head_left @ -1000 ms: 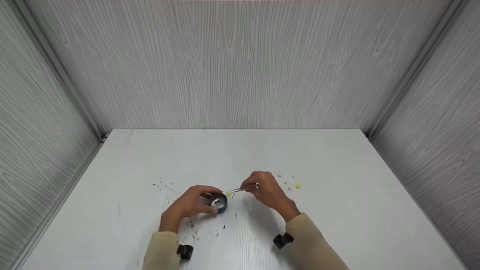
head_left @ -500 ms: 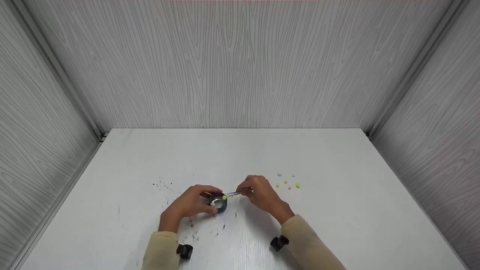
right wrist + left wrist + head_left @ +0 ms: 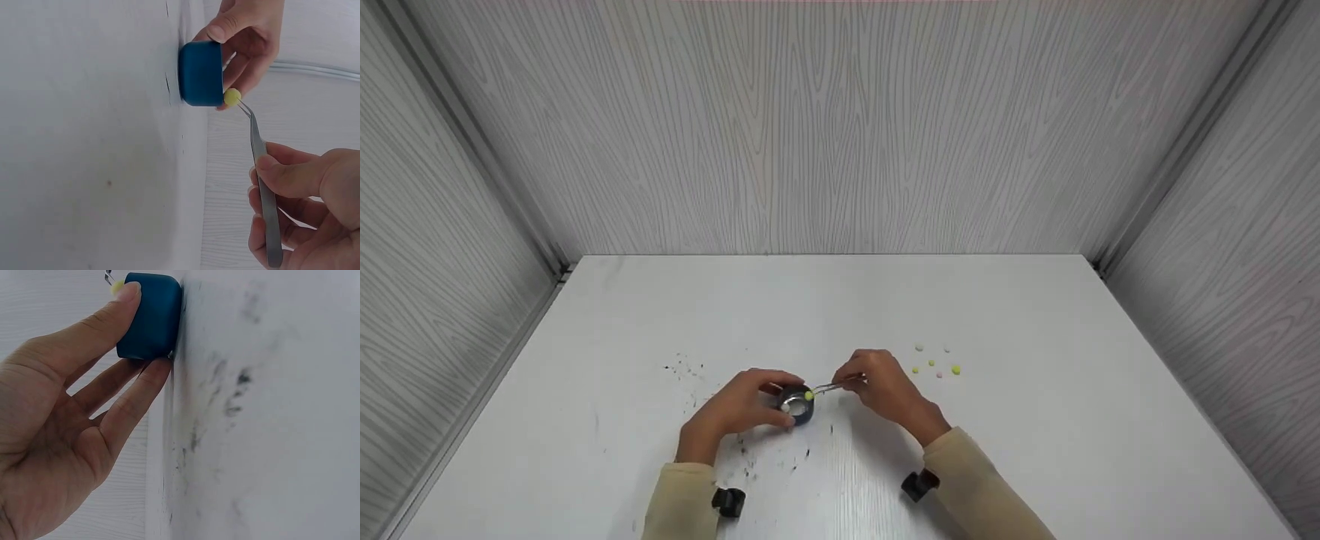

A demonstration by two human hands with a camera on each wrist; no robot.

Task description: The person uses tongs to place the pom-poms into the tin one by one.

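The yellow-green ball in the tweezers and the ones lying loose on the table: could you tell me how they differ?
The held ball is pinched at the tips of the tweezers, level with the blue cup's rim; the loose balls rest on the table, beyond the right hand. The held one is alone; the loose ones form a scatter. They share the colour.

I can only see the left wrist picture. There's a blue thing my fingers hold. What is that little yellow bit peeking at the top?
Observer: A small yellow ball, pinched in the tips of metal tweezers.
Operator: Who holds the tweezers?
Observer: The right hand pinches them between thumb and fingers.
Operator: Is the ball inside the blue cup?
Observer: Not yet; it sits right at the rim of the blue cup.
Operator: Any more balls?
Observer: Yes, a few tiny beads lie on the table beyond the right hand.
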